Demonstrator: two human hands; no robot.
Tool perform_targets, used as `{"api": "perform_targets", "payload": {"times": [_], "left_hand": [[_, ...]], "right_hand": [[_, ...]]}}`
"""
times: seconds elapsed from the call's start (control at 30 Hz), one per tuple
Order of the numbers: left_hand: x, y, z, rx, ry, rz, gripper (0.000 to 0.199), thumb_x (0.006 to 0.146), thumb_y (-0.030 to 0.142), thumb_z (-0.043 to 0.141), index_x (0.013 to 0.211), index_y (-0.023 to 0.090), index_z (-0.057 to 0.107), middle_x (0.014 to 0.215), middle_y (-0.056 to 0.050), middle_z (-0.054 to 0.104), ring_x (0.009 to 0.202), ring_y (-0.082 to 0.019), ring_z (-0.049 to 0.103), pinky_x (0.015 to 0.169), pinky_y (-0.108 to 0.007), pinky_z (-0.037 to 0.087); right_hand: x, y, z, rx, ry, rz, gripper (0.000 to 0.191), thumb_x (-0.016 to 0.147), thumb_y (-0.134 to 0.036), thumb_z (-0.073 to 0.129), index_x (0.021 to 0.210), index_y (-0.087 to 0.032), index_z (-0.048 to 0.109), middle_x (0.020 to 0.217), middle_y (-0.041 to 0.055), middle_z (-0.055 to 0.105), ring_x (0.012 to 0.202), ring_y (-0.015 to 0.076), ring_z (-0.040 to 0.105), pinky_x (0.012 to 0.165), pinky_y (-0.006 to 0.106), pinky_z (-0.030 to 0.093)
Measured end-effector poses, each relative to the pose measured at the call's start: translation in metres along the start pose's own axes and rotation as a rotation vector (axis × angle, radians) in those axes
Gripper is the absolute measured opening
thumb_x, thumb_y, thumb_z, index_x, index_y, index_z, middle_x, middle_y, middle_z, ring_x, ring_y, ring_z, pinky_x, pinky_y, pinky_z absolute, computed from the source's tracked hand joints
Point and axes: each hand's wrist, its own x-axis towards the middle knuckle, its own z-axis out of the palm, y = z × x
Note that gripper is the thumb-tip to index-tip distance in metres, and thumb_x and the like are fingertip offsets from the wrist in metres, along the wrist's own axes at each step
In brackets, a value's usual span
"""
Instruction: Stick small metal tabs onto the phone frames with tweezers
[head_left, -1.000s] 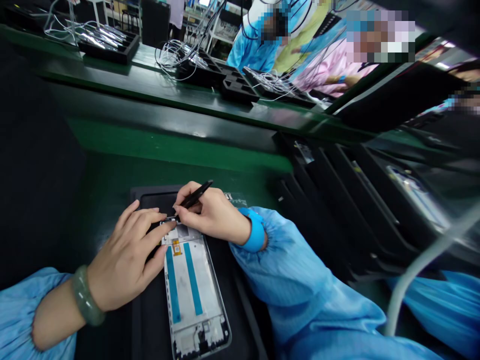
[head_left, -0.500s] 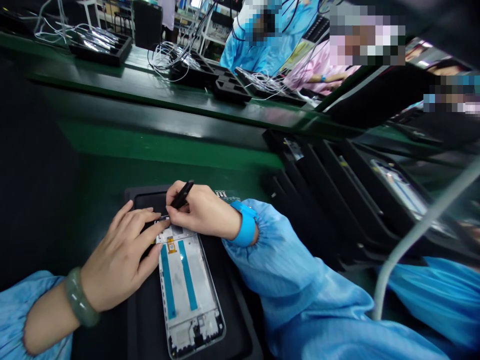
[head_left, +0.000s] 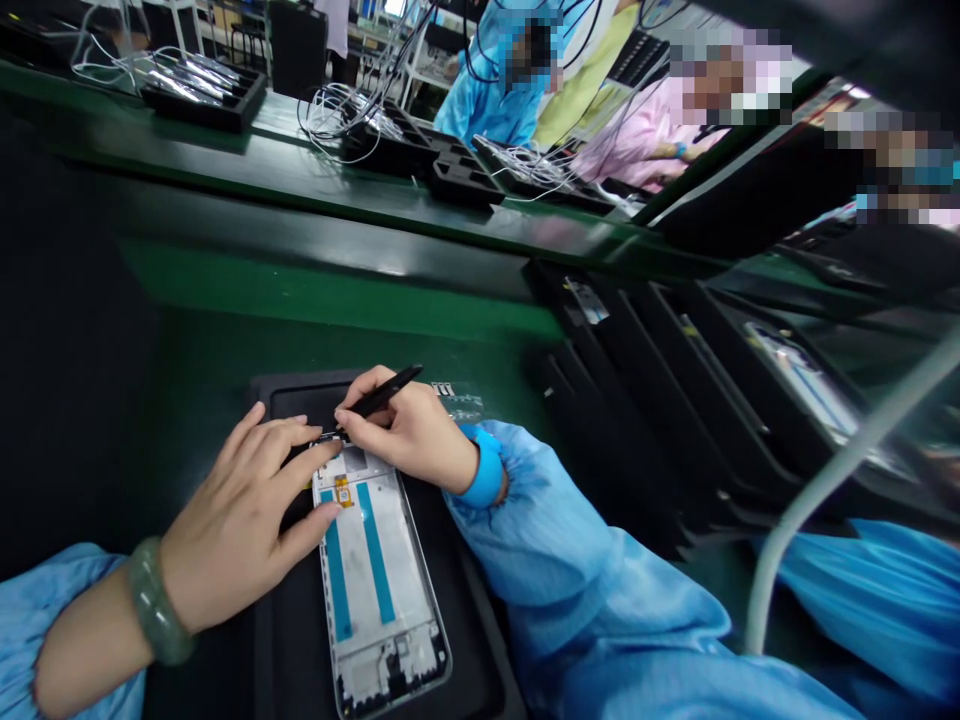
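A phone frame (head_left: 409,570) with two blue strips and a small orange flex cable (head_left: 343,491) lies in a black tray (head_left: 487,640). Along its left edge rests my left hand (head_left: 240,500), fingers stretched out and apart. The fingertips touch the frame's top left corner, and the thumb reaches over its inner face near the orange cable. My right hand (head_left: 409,420) is closed around a slim black pen-shaped tool (head_left: 386,390), slanting up to the right. The tool's tip is at the frame's top edge, partly hidden by the fingers.
Stacked black trays (head_left: 660,390) stand at the right, some with phone frames (head_left: 810,380) in them. A thick grey cable (head_left: 847,450) curves in front. Small parts on a clear sheet (head_left: 457,400) lie beyond my right wrist. Trays of cables (head_left: 352,115) and co-workers are across the bench.
My right hand has shifted slightly, and the black tool now leans further right and lower. My left thumb has moved inward over the frame. The phone frame stays put.
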Motion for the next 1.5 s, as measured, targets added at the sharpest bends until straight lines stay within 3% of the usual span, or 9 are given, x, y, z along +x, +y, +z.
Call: {"api": "perform_targets", "payload": {"times": [0.17,0.53,0.83,0.97,1.07,1.17,1.23,1.33,1.5], "left_hand": [[-0.001,0.0,-0.001,0.03,0.0,0.024,0.048,0.084,0.04,0.048,0.129,0.025,0.041,0.124,-0.005,0.05,0.121,-0.022,0.041,0.11,-0.05,0.019],[0.001,0.001,-0.003,0.042,0.013,0.027,0.047,0.082,0.04,0.051,0.126,0.024,0.047,0.121,-0.006,0.053,0.119,-0.024,0.044,0.109,-0.051,0.022],[0.002,0.006,-0.009,0.173,-0.017,0.058,0.043,0.084,0.041,0.047,0.123,0.024,0.05,0.12,-0.008,0.055,0.118,-0.024,0.046,0.107,-0.051,0.025],[0.002,0.011,-0.011,0.204,-0.042,0.064,0.038,0.087,0.035,0.04,0.122,0.023,0.052,0.119,-0.009,0.057,0.118,-0.026,0.047,0.104,-0.053,0.028],[0.003,0.013,-0.011,0.186,-0.05,0.049,0.035,0.09,0.027,0.032,0.115,0.024,0.057,0.119,-0.01,0.057,0.117,-0.028,0.049,0.1,-0.056,0.031],[0.003,0.012,-0.01,0.143,-0.059,0.031,0.034,0.09,0.031,0.033,0.112,0.026,0.058,0.119,-0.01,0.057,0.117,-0.029,0.048,0.099,-0.059,0.031],[0.002,0.009,-0.009,0.092,-0.078,-0.003,0.035,0.088,0.038,0.038,0.119,0.028,0.052,0.121,-0.008,0.054,0.119,-0.028,0.046,0.101,-0.058,0.03],[0.0,0.002,-0.012,-0.045,0.012,-0.113,0.049,0.086,0.043,0.043,0.133,0.031,0.035,0.132,-0.006,0.042,0.125,-0.026,0.039,0.104,-0.051,0.031],[0.002,-0.013,-0.019,-0.17,0.285,-0.325,0.053,0.088,0.04,0.038,0.138,0.03,0.025,0.142,-0.005,0.028,0.132,-0.027,0.026,0.108,-0.05,0.026]], "right_hand": [[-0.002,-0.003,-0.001,-0.055,0.054,-0.003,0.005,0.078,-0.019,0.056,0.077,-0.017,0.051,0.072,-0.0018,0.058,0.062,0.0079,0.058,0.059,0.018,0.047],[0.002,-0.003,0.0,-0.052,0.014,-0.038,0.009,0.081,-0.025,0.056,0.083,-0.016,0.054,0.078,-0.001,0.061,0.065,0.0075,0.059,0.062,0.018,0.047],[-0.004,0.0,0.0,0.016,0.15,-0.023,0.015,0.084,-0.032,0.052,0.083,-0.017,0.051,0.07,-0.0014,0.058,0.062,0.0094,0.058,0.058,0.02,0.047],[0.004,0.007,-0.018,-0.26,0.222,-0.136,0.014,0.088,-0.022,0.042,0.091,-0.016,0.054,0.092,0.0047,0.061,0.086,0.0142,0.058,0.078,0.028,0.046],[0.01,0.019,-0.032,-0.553,0.07,-0.092,0.024,0.085,-0.017,0.045,0.106,-0.017,0.056,0.112,0.0085,0.057,0.105,0.0193,0.051,0.088,0.033,0.042],[0.012,0.029,-0.038,-0.63,-0.197,0.018,0.028,0.087,-0.029,0.048,0.111,-0.019,0.058,0.105,0.0084,0.059,0.096,0.0187,0.056,0.081,0.029,0.044],[0.014,0.032,-0.039,-0.629,-0.224,0.017,0.028,0.087,-0.032,0.048,0.108,-0.019,0.062,0.105,0.0076,0.058,0.093,0.0174,0.057,0.076,0.026,0.044],[0.023,0.038,-0.046,-0.644,-0.162,0.004,0.026,0.086,-0.031,0.049,0.105,-0.021,0.064,0.103,0.0062,0.058,0.092,0.0176,0.057,0.074,0.025,0.042],[0.056,0.071,-0.079,-0.589,0.148,0.298,0.029,0.085,-0.036,0.049,0.091,-0.013,0.066,0.095,0.0103,0.062,0.092,0.0199,0.057,0.081,0.027,0.039]]}}
